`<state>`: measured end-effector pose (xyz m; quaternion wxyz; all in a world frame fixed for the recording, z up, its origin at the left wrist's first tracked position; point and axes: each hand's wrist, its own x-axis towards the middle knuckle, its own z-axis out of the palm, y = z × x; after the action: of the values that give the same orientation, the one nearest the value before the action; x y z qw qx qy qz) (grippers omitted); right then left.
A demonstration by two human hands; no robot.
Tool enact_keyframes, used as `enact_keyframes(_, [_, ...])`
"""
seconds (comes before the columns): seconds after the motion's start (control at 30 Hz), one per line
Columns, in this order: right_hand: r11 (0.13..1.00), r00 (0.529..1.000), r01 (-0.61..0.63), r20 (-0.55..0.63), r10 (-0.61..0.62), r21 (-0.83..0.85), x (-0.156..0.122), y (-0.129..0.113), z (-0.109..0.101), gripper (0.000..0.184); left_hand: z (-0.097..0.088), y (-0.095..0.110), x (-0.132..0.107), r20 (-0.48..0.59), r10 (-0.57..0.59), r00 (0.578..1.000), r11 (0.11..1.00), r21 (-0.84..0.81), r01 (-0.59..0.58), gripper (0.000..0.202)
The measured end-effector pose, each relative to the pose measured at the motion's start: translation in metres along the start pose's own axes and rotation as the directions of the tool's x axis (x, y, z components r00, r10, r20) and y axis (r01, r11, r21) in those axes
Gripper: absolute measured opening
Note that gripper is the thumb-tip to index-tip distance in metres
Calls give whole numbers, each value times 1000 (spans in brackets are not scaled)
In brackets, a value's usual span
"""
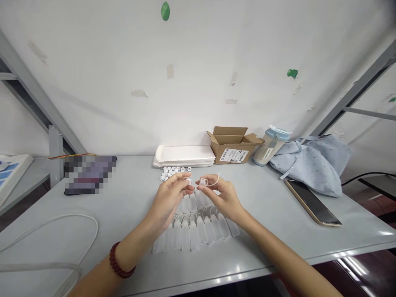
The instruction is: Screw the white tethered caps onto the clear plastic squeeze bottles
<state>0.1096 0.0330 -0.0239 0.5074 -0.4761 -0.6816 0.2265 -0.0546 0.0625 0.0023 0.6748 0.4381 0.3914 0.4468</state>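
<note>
Both my hands are raised over the middle of the grey table (130, 206). My left hand (168, 198) pinches a small white cap (189, 181) between thumb and fingertips. My right hand (224, 194) pinches a small clear plastic bottle (203, 182) at its neck, mouth turned toward the cap. The cap and the bottle mouth are almost touching. Below my hands lies a row of several small clear bottles (198, 231). A heap of loose white caps (172, 171) sits farther back. A red bead bracelet (119, 260) is on my left wrist.
A stack of white trays (184, 156) and an open cardboard box (232, 144) stand at the back. A lidded tumbler (270, 146), a blue cloth bag (312, 163) and a phone (312, 202) lie right. A white cable (62, 220) loops at left.
</note>
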Motion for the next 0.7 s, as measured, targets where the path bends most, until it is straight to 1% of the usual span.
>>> enact_keyframes(0.1, [996, 999, 46, 31, -43, -81, -1, 1, 0, 19, -4, 7, 4, -9, -119, 993, 972, -205, 115, 14])
enact_keyframes(0.17, [990, 996, 75, 51, -69, -117, -1, 1, 0, 21, -7, 8, 5, 7, -156, 988, 962, -226, 153, 6])
enact_keyframes(0.2, [986, 995, 89, 60, -81, -139, -2, 2, 1, 22, -7, 7, 5, 26, -145, 989, 972, -184, 147, 6])
enact_keyframes(0.23, [981, 993, 103, 68, -93, -163, -2, 2, 1, 22, -8, 6, 4, 48, -113, 992, 988, -102, 118, 9])
enact_keyframes(0.27, [976, 991, 118, 79, -105, -185, -3, 1, 1, 22, -7, 5, 2, 71, -68, 995, 998, 21, 66, 12])
enact_keyframes(0.3, [969, 988, 137, 94, -120, -204, -3, 1, 1, 22, -6, 4, 0, 85, -7, 996, 985, 172, -7, 14])
enact_keyframes(0.33, [962, 984, 161, 108, -141, -219, -3, 1, 2, 20, -4, 2, -2, 91, 67, 994, 939, 330, -93, 17])
enact_keyframes(0.37, [954, 979, 190, 119, -166, -234, -4, 1, 2, 19, -2, 1, -5, 94, 149, 984, 864, 471, -176, 18])
enact_keyframes(0.4, [943, 973, 220, 128, -194, -248, -4, 1, 2, 18, 0, -1, -7, 100, 227, 969, 778, 579, -242, 19])
enact_keyframes(0.43, [932, 966, 250, 132, -221, -262, -4, 1, 3, 18, 2, -2, -8, 106, 287, 952, 706, 649, -285, 19])
enact_keyframes(0.47, [921, 960, 274, 132, -246, -276, -4, 1, 3, 18, 3, -3, -10, 107, 318, 942, 663, 686, -301, 20])
enact_keyframes(0.5, [913, 956, 288, 131, -261, -288, -4, 1, 3, 18, 4, -4, -10, 106, 324, 940, 650, 698, -302, 22])
enact_keyframes(0.6, [909, 956, 290, 139, -259, -299, -4, 0, 3, 18, 3, -5, -9, 103, 280, 955, 688, 672, -274, 25])
enact_keyframes(0.7, [911, 957, 285, 143, -252, -297, -4, -1, 2, 18, 1, -4, -7, 98, 275, 957, 718, 641, -272, 24])
